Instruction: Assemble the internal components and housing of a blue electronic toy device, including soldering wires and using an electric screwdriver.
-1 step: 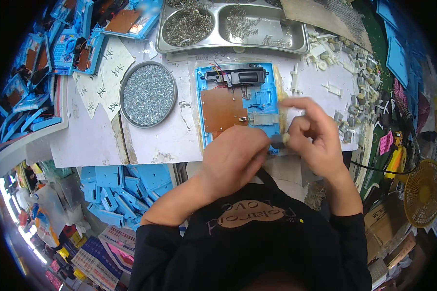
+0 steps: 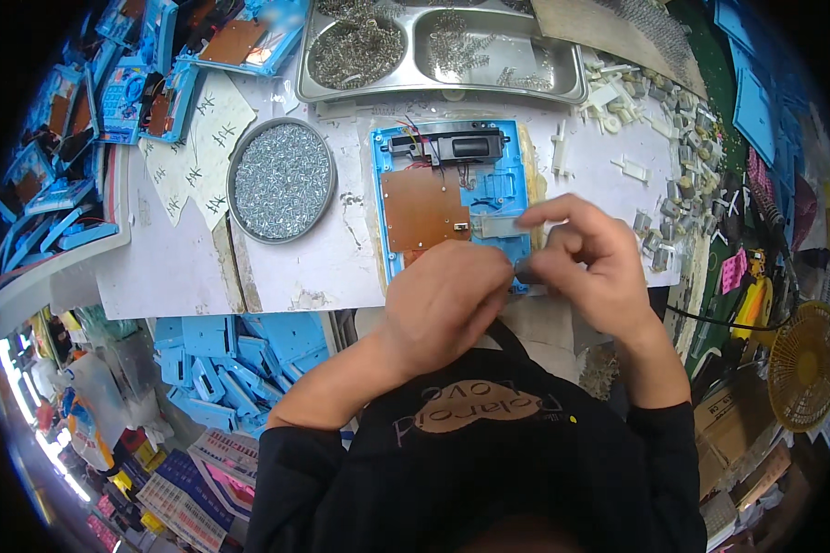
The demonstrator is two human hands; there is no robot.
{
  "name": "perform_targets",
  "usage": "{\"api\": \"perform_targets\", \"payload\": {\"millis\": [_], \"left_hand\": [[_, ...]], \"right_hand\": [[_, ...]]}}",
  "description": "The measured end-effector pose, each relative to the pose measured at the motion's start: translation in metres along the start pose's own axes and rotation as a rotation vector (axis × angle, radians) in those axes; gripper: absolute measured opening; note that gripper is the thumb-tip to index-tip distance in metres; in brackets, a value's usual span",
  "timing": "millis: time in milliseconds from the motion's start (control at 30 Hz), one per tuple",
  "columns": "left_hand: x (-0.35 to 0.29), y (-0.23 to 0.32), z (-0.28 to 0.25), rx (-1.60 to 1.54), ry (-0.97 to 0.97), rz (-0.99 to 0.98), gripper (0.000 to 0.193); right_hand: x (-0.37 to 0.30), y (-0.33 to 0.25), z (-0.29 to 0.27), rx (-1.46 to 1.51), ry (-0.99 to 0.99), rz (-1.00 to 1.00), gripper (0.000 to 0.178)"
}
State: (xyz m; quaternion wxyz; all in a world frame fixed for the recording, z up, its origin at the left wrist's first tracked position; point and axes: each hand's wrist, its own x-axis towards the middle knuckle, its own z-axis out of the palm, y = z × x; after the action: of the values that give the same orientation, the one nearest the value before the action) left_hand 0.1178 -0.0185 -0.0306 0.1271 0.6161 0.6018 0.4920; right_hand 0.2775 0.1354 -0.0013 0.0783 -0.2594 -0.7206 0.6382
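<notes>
A blue plastic casing (image 2: 520, 166) lies on the bench before me, fitted with a brown circuit board (image 2: 422, 207), a black module (image 2: 466, 146), thin wires and a clear plastic piece (image 2: 498, 227). Over its near edge my left hand (image 2: 447, 300) is closed, fingertips turned away, on a small dark grey part (image 2: 524, 271). My right hand (image 2: 592, 267) pinches the other end of this part, its index finger raised and bent above the clear piece. Most of the part is hidden by my fingers, so its kind does not show.
A round tray of small silvery screws (image 2: 281, 180) stands left of the casing. Behind is a metal tray (image 2: 443, 92) of springs. White plastic pieces (image 2: 632, 170) and small grey cylindrical parts (image 2: 659, 256) lie to the right. Blue casings pile up at far left (image 2: 124, 97) and below the bench (image 2: 212, 364).
My right hand has shifted slightly left, toward my left hand, and now covers the pale end of the dark grey part. My left hand has hardly moved.
</notes>
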Motion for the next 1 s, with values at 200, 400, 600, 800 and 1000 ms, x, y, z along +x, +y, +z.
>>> {"api": "perform_targets", "payload": {"millis": [200,400,600,800,1000], "left_hand": [[-0.003,-0.004,-0.008,-0.236,0.039,-0.113,0.028],[-0.006,0.002,-0.006,-0.365,-0.005,-0.300,0.024],[-0.003,-0.001,-0.009,-0.170,-0.066,-0.182,0.024],[-0.007,-0.006,-0.005,-0.143,0.013,-0.124,0.037],[0.012,-0.007,-0.009,-0.032,0.010,-0.287,0.038]], "right_hand": [[0.005,-0.002,-0.001,-0.211,0.065,-0.494,0.036],[0.006,0.004,0.002,-0.315,0.087,-0.681,0.035],[0.002,0.007,-0.001,-0.357,0.039,-0.696,0.036],[-0.002,0.007,-0.005,-0.409,0.057,-0.710,0.036],[-0.002,0.018,-0.019,-0.409,0.257,-0.620,0.034]]}}
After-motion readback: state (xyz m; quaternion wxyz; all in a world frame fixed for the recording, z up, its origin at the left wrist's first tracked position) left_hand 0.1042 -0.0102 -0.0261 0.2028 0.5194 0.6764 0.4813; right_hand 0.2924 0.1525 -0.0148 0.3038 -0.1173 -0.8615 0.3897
